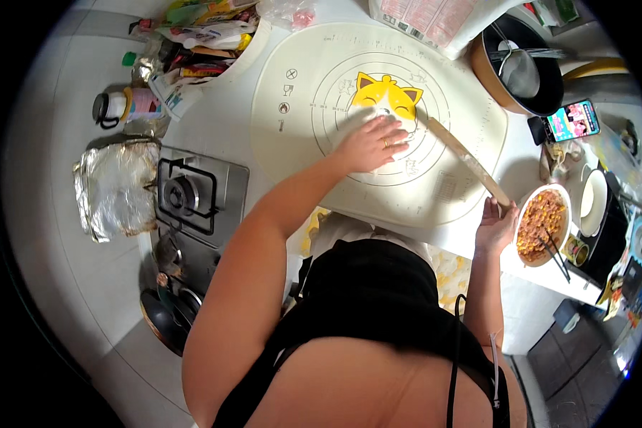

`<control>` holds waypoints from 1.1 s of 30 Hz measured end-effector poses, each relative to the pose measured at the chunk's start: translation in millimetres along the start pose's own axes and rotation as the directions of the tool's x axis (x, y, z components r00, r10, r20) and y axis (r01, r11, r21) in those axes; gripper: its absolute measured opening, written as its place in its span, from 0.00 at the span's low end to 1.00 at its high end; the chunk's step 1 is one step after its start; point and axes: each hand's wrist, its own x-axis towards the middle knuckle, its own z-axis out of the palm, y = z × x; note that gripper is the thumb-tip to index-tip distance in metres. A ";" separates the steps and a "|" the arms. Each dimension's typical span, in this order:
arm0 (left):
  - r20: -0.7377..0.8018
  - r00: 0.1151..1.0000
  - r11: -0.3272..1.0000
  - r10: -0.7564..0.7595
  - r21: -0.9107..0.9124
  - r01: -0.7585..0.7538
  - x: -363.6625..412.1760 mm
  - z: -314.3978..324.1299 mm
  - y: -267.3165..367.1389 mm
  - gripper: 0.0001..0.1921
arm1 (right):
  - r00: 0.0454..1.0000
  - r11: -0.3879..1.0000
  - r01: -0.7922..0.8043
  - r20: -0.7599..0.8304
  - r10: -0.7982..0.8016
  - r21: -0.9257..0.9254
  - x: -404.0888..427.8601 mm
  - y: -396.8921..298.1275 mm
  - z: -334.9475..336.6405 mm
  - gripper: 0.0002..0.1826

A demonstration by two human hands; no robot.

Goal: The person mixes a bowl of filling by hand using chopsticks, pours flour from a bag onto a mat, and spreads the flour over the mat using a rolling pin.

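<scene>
My left hand (374,143) lies palm down over the printed cat face on a cream silicone pastry mat (283,176), its fingers slightly spread and a ring on one of them. Whitish powder seems to dust the print around the fingertips; what lies under the palm is hidden. At the mat's right side, my right hand (493,227) grips the near end of a wooden rolling pin (468,160). The pin slants up and left across the mat, its far tip close to the cat print and apart from my left hand.
A bowl of meat-and-corn filling (540,227) with black chopsticks (555,254) stands beside my right hand. Behind are a deep pot (484,69) holding a strainer, a lit phone (573,120) and a printed bag (428,21). A gas hob (203,192) and foil sheets (120,187) are leftward.
</scene>
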 end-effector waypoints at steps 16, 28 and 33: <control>0.007 0.966 0.908 -0.260 0.343 0.242 -49.1 -27.7 -203.3 0.20 | 0.951 0.993 0.113 -0.294 -0.100 0.026 -73.7 65.6 37.6 0.18; 0.253 0.967 0.998 0.032 -0.066 -0.015 -36.4 -4.1 -33.7 0.28 | 0.918 0.982 0.147 -0.387 -0.089 0.122 -67.1 84.2 25.0 0.16; 0.210 0.974 0.980 -0.082 0.196 0.040 -32.5 -14.8 -81.6 0.24 | 0.916 0.984 0.127 -0.395 -0.069 0.122 -64.8 87.9 21.4 0.15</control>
